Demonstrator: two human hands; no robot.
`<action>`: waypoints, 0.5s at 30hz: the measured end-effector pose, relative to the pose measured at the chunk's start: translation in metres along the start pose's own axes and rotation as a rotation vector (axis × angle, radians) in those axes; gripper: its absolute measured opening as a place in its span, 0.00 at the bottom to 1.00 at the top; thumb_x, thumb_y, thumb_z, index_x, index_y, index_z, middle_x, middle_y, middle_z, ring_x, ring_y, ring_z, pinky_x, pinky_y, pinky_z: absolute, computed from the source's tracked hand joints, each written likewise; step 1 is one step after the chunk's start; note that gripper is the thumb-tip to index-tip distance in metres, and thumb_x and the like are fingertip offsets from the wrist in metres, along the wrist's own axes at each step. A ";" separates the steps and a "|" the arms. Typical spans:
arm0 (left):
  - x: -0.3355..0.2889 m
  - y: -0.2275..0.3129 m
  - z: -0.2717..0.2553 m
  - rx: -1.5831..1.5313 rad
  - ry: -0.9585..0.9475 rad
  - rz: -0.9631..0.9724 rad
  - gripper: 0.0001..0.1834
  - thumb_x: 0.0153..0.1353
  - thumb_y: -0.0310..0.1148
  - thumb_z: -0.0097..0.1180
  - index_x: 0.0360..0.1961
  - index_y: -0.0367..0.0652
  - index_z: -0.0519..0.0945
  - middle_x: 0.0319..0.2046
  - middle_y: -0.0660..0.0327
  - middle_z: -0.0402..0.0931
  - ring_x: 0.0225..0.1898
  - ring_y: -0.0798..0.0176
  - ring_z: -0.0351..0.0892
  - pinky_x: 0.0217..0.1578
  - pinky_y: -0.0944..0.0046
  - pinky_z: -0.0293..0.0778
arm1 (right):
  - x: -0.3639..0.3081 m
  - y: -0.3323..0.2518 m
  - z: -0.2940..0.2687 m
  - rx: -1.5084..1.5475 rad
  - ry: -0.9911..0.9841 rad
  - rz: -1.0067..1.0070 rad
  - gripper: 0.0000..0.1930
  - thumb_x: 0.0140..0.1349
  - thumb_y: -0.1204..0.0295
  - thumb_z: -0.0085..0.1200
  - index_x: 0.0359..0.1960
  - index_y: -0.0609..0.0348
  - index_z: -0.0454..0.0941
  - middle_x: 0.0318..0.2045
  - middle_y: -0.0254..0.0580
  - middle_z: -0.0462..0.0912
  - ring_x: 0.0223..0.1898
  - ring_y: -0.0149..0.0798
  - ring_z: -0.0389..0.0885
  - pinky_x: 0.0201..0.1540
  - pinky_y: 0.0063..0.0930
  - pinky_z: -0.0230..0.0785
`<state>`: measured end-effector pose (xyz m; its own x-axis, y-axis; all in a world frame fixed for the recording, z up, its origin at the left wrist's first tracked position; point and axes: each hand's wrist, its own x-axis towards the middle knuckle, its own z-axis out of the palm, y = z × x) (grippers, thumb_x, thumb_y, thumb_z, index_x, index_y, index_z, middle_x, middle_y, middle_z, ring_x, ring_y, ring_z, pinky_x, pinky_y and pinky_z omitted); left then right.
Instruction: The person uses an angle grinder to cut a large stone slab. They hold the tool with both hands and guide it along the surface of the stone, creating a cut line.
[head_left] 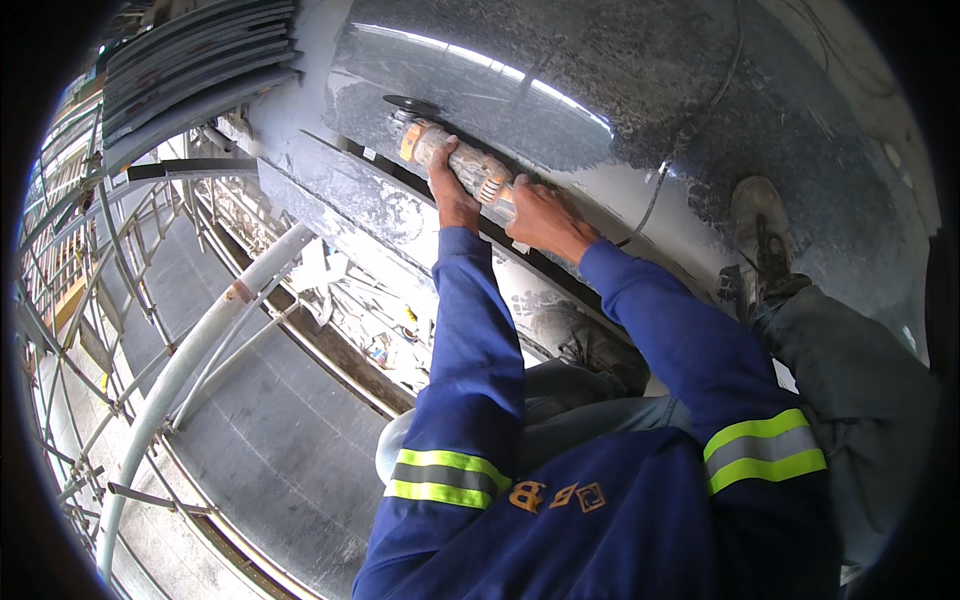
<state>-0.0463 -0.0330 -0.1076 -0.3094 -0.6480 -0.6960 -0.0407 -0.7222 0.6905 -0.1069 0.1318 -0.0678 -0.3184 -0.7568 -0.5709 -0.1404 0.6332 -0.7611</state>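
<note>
An angle grinder (pixel 465 168), dusty with orange parts, lies across my two hands with its dark disc (pixel 411 104) toward the far left. My left hand (pixel 449 185) wraps round the front of its body, near the disc. Around the rear end my right hand (pixel 548 217) is closed. Beneath the tool runs a long dark slab or strip (pixel 570 275) with a straight edge. The disc is close to the dusty dark surface (pixel 480 80); whether it touches, I cannot tell.
A power cord (pixel 655 195) curves away over the dusty surface at right. Stacked grey planks (pixel 195 75) stand at the far left. Scaffold pipes (pixel 200 325) and a drop with rubble (pixel 365 320) lie left of me. My shoe (pixel 762 225) rests at right.
</note>
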 end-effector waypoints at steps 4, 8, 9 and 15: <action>-0.018 -0.014 0.006 0.008 0.001 -0.009 0.19 0.54 0.37 0.61 0.44 0.41 0.71 0.28 0.54 0.75 0.25 0.51 0.79 0.29 0.49 0.81 | -0.008 0.020 0.012 -0.014 0.033 0.011 0.31 0.51 0.72 0.55 0.57 0.75 0.64 0.46 0.75 0.80 0.52 0.69 0.79 0.56 0.58 0.71; -0.017 -0.012 0.002 -0.023 0.003 -0.017 0.20 0.54 0.36 0.61 0.45 0.40 0.71 0.28 0.54 0.74 0.26 0.51 0.79 0.29 0.49 0.81 | -0.009 0.020 0.018 -0.042 0.061 0.010 0.28 0.50 0.72 0.56 0.53 0.74 0.66 0.45 0.75 0.80 0.50 0.69 0.79 0.55 0.57 0.71; -0.016 -0.011 0.003 0.000 0.007 -0.002 0.20 0.55 0.37 0.60 0.45 0.40 0.71 0.28 0.53 0.75 0.26 0.50 0.80 0.30 0.49 0.81 | -0.008 0.018 0.015 -0.037 0.056 0.018 0.28 0.50 0.73 0.56 0.52 0.74 0.66 0.45 0.75 0.80 0.50 0.69 0.79 0.55 0.57 0.72; 0.008 -0.004 -0.010 0.005 -0.012 -0.001 0.19 0.57 0.38 0.58 0.46 0.41 0.71 0.30 0.51 0.77 0.29 0.49 0.81 0.33 0.47 0.82 | 0.007 0.008 0.011 0.001 -0.013 0.019 0.26 0.52 0.75 0.52 0.54 0.75 0.66 0.47 0.74 0.79 0.53 0.68 0.79 0.57 0.55 0.71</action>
<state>-0.0392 -0.0375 -0.1174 -0.3203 -0.6444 -0.6943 -0.0458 -0.7216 0.6908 -0.1001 0.1299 -0.0805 -0.3084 -0.7469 -0.5891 -0.1341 0.6472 -0.7504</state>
